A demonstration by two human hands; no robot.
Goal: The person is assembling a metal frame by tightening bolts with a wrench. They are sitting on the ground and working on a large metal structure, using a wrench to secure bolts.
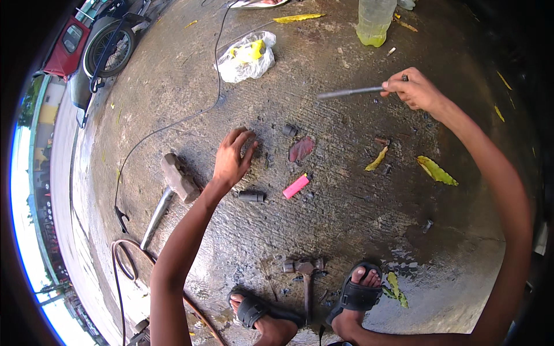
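Note:
My right hand, closed, grips one end of a thin grey metal rod. The rod points left over the wet concrete, its far tip a little blurred. On the left, my left hand is low over the ground, fingers bent and apart, with nothing visible in it. Close to that hand lie a short dark metal socket-like cylinder and a longer dark one. A pink lighter and a reddish-brown leaf are just right of them.
A sledgehammer lies left of my left forearm. Between my sandalled feet is a small hammer. A black cable and brown hose run along the left. Farther off are a plastic bag, a bottle and a wheeled vehicle.

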